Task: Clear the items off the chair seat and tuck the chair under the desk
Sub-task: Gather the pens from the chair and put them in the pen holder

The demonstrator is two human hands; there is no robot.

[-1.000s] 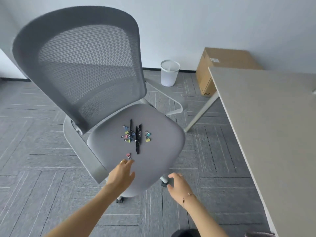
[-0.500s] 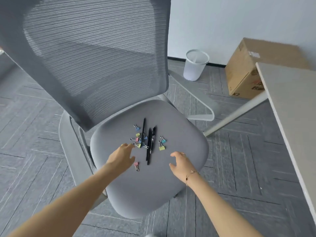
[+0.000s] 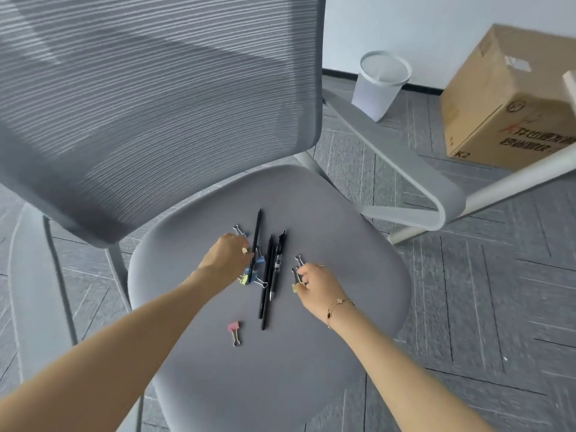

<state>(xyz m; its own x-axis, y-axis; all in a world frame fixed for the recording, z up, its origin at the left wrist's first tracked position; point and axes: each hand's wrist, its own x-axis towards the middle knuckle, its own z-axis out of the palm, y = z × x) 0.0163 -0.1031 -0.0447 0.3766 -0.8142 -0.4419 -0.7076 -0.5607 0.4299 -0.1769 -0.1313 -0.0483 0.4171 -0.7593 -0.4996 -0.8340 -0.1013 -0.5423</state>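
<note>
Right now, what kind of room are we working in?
Most likely an office. A mesh-backed desk chair stands on grey carpet tiles, with a white wastebasket and a cardboard box against the wall, and pens lie on the seat.

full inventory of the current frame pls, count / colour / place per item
chair: 1, grey seat and mesh back, centre
pens: 3, black, side by side mid-seat
pink binder clip: 1, alone on the seat, nearer the camera than the pens
other binder clips: several, blue and yellow-green, left of the pens, partly under the left hand; exact count unclear
waste bin: 1, white, on the floor by the wall
cardboard box: 1, brown, floor, far right
desk leg: 1, white, slanted, right
left hand: on the left clip cluster
right hand: fingers on clips right of the pens; gold bracelet on the wrist
</note>
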